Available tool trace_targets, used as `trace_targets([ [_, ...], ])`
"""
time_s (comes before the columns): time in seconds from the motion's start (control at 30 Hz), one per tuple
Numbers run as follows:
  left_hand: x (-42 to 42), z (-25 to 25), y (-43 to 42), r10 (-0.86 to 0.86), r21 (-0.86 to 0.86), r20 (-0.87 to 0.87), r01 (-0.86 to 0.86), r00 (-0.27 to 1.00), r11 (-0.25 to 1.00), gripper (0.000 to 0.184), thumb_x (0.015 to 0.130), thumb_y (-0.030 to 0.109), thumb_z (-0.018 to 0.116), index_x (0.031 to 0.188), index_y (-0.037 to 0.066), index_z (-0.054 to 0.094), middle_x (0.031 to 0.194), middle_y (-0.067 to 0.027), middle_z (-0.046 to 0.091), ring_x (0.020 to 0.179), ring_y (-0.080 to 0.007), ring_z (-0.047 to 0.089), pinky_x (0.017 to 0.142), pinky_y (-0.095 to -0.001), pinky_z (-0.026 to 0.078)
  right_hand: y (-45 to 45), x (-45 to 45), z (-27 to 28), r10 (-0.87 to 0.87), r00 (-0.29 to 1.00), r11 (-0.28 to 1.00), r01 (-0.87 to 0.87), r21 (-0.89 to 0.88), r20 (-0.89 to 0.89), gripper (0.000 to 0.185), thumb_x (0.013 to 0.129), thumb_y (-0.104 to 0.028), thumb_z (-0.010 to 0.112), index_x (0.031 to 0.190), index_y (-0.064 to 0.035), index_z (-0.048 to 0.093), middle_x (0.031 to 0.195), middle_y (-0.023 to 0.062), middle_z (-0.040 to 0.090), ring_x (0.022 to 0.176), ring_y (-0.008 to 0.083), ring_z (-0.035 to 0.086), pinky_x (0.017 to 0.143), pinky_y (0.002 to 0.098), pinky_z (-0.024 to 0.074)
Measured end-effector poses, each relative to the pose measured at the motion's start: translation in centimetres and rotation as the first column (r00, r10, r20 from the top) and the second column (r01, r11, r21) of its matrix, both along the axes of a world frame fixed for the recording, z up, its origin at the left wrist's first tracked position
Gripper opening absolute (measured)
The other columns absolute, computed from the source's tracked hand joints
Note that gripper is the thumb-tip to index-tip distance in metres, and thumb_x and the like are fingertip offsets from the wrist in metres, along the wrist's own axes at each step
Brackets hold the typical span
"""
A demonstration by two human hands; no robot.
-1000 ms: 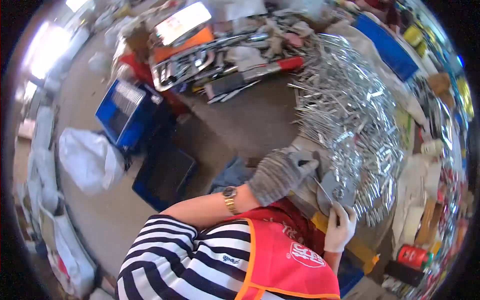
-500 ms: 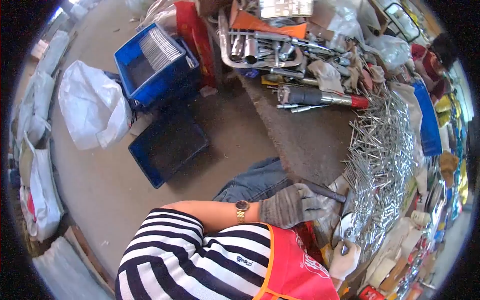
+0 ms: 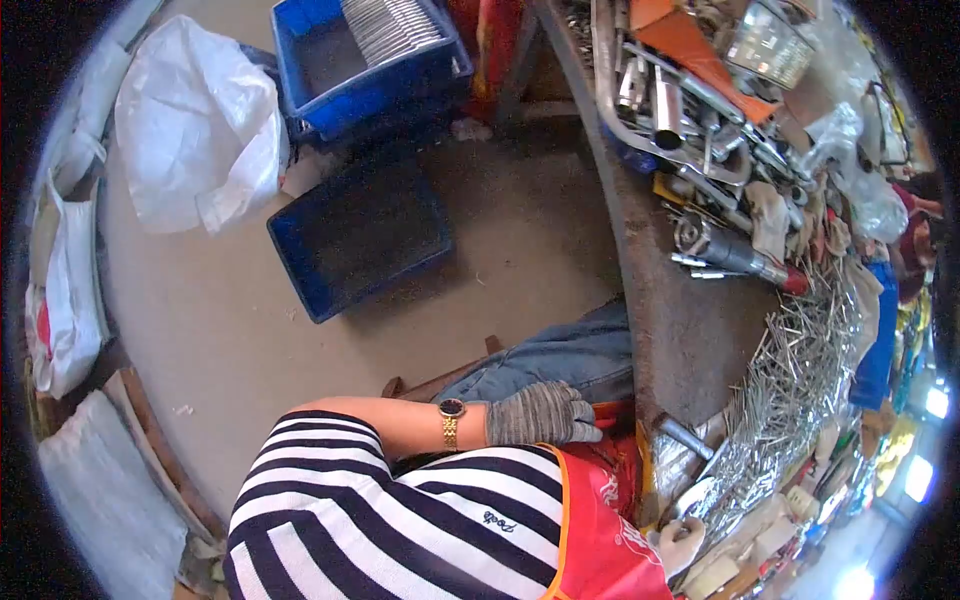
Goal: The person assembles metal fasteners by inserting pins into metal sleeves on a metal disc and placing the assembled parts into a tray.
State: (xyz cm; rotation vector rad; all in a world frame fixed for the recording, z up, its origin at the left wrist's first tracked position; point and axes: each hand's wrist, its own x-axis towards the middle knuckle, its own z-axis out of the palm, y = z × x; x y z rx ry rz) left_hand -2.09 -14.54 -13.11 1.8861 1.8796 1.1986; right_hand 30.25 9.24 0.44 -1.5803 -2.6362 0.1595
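Metal rods (image 3: 808,345) lie right of the left hand (image 3: 541,413), fingers curled, and above the right hand (image 3: 680,546), fingers bent. Cannot tell whether either grips anything.

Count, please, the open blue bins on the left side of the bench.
2: one blue bin at the top of the view, with thin metal pieces stacked in it; one dark blue bin below it, on the floor. Another may be hidden under the upper one.
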Motion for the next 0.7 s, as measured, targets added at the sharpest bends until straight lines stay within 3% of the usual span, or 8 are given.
trace_targets([
  [0.1, 0.5, -1.3, 0.1, -0.031, 0.026, 0.162, 0.027, 0.986, 0.999, 0.043, 0.090, 0.017, 0.058, 0.133, 0.021, 0.060, 0.112, -0.0082, 0.065, 0.092, -0.0296, 0.067, 0.075, -0.0421, 0.055, -0.8, -1.2, -0.4, -0.090, 0.988, 0.996, 0.090, -0.008, -0.126, 0.029, 0.093, -0.011, 0.062, 0.118, 0.0028, 0.060, 0.101, 0.0162, 0.063, 0.089, 0.0246, 0.059, 0.084, 0.0365, 0.0484],
  [0.17, 0.8, -2.1, -0.2, 0.003, -0.019, 0.261, 0.002, 0.965, 1.000, 0.043, 0.087, 0.019, 0.064, 0.129, 0.021, 0.063, 0.107, -0.0097, 0.066, 0.092, -0.0308, 0.067, 0.075, -0.0431, 0.055, -0.1, 0.7, -2.4, -0.104, 0.976, 0.984, 0.128, 0.122, -0.189, 0.028, 0.095, -0.009, 0.059, 0.120, 0.0042, 0.060, 0.105, 0.0191, 0.064, 0.095, 0.0291, 0.060, 0.090, 0.0381, 0.0484],
  [0.2, 1.0, -2.5, -0.3, 0.011, -0.023, 0.269, -0.006, 0.963, 1.000, 0.043, 0.087, 0.019, 0.064, 0.129, 0.021, 0.063, 0.107, -0.0097, 0.066, 0.092, -0.0308, 0.067, 0.075, -0.0431, 0.055, 0.0, 1.1, -3.2, -0.177, 0.929, 0.979, 0.199, 0.035, -0.324, 0.028, 0.098, -0.010, 0.055, 0.120, 0.0062, 0.059, 0.109, 0.0228, 0.064, 0.100, 0.0323, 0.061, 0.095, 0.0387, 0.0473],
  [0.33, 1.5, -3.8, -0.4, 0.053, 0.002, 0.365, -0.057, 0.930, 0.998, 0.043, 0.084, 0.019, 0.067, 0.127, 0.021, 0.064, 0.099, -0.0108, 0.066, 0.089, -0.0328, 0.067, 0.072, -0.0449, 0.054, 1.5, 3.7, -4.2, -0.146, 0.968, 0.982, 0.166, 0.089, -0.203, 0.031, 0.100, -0.014, 0.053, 0.123, 0.0073, 0.057, 0.113, 0.0240, 0.064, 0.103, 0.0319, 0.061, 0.097, 0.0386, 0.0468],
  [0.53, 1.5, -4.6, -0.4, 0.043, -0.003, 0.467, -0.048, 0.883, 0.999, 0.044, 0.083, 0.018, 0.069, 0.126, 0.020, 0.065, 0.097, -0.0117, 0.066, 0.086, -0.0341, 0.068, 0.069, -0.0456, 0.054, 3.8, 7.7, -4.3, -0.138, 0.978, 0.990, 0.139, -0.007, -0.158, 0.033, 0.100, -0.016, 0.054, 0.123, 0.0077, 0.058, 0.117, 0.0245, 0.063, 0.106, 0.0324, 0.061, 0.098, 0.0402, 0.0462],
  [0.7, 0.6, -3.9, -0.7, 0.070, -0.054, 0.555, -0.047, 0.829, 0.997, 0.043, 0.083, 0.017, 0.069, 0.126, 0.020, 0.066, 0.097, -0.0121, 0.065, 0.085, -0.0344, 0.068, 0.069, -0.0459, 0.054, 8.2, 16.4, -5.0, -0.059, 0.995, 0.994, 0.051, -0.096, -0.080, 0.033, 0.100, -0.015, 0.054, 0.123, 0.0080, 0.058, 0.117, 0.0244, 0.063, 0.107, 0.0326, 0.060, 0.099, 0.0411, 0.0460],
])
